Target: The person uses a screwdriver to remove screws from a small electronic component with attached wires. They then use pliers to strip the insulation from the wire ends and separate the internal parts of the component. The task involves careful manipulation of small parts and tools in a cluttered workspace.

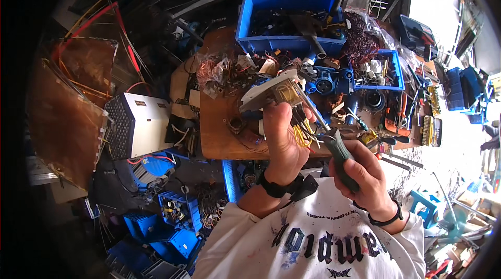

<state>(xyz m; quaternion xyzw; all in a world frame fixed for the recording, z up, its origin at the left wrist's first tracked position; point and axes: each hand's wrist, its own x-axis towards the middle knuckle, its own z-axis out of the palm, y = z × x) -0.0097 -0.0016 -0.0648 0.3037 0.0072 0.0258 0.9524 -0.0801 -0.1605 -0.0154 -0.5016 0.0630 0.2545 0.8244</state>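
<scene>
Clutter filled the workshop: a wooden bench (219,138) strewn with wires and parts, and a big blue bin (284,18) beyond the hands. The left hand (282,141) was closed around a white switch plate (269,91), thumb up its side, lifting it clear of the bench and tilting its back toward the face, probably so the fittings behind it could be seen and reached. Yellow wires (301,134) hung from the plate just right of that palm. The right hand (360,174), lower and to the right, gripped the green handle of a screwdriver (339,156); its shaft slanted up-left so the tip met the plate's back above the left thumb. A white box (138,122) sat well left of both hands, and a small blue tray (383,70) lay beyond the right hand.
</scene>
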